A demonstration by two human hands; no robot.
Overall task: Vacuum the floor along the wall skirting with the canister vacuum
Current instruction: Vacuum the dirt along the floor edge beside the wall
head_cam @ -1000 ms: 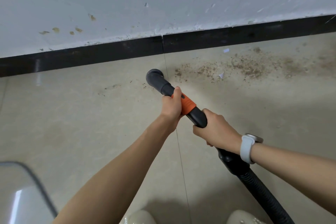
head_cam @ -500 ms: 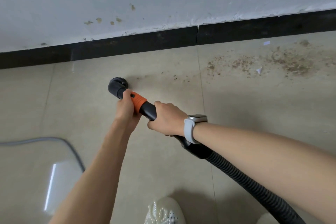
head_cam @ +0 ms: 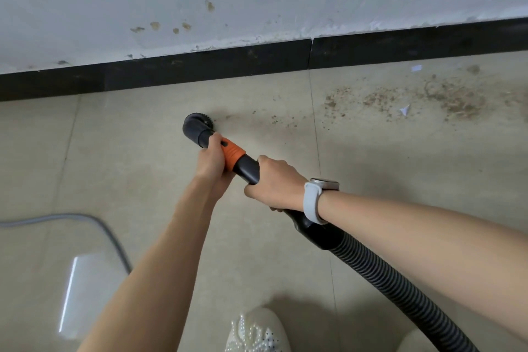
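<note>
Both hands (head_cam: pixel 213 161) grip the vacuum wand (head_cam: pixel 245 167).

Both hands, left hand (head_cam: pixel 212 161) and right hand (head_cam: pixel 275 183), around the vacuum wand (head_cam: pixel 243 164) (nozzle (head_cam: pixel 197 126) near dark skirting (head_cam: pixel 200 66)).

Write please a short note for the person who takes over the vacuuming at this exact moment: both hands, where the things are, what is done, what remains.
Left hand grips the wand at its orange collar. Right hand grips the black handle just behind, above the ribbed hose.
Brush nozzle sits on the floor tile, short of the black skirting, not touching it.
Done: the tile left of the nozzle looks free of debris.
Left: loose specks just right of the nozzle, then the brown debris patch and paper scraps further right, near the skirting.
A grey cable lies on the floor at left.
</note>
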